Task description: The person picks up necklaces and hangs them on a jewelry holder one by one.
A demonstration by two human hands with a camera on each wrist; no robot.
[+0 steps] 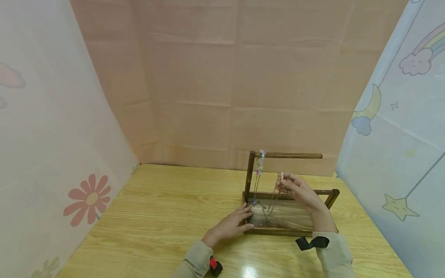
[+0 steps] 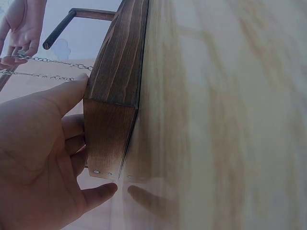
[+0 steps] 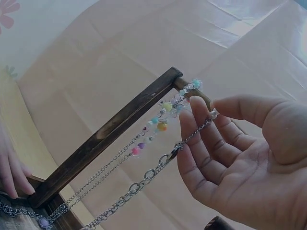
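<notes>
A dark wooden jewelry stand point(image 1: 292, 155) has an upright post, a horizontal bar and a shallow tray point(image 1: 286, 232) below. Over the bar's left end hangs a necklace with colored beads point(image 3: 162, 125), its chains reaching down into the tray. My right hand point(image 1: 304, 195) pinches the pearl-like end of a silver chain necklace point(image 3: 129, 192) between thumb and fingers, below the bar. That chain slopes down to the tray, where more links lie. My left hand point(image 1: 231, 224) touches the tray's left end with spread fingers; the left wrist view shows its fingers point(image 2: 72, 93) against the wood.
A lower wooden rail with an angled arm point(image 1: 333, 197) stands at the stand's right side. The stand sits on a wood-grain table point(image 1: 167, 208). A pinkish backdrop point(image 1: 194, 85) rises behind, with patterned cloths point(image 1: 38, 116) at both sides.
</notes>
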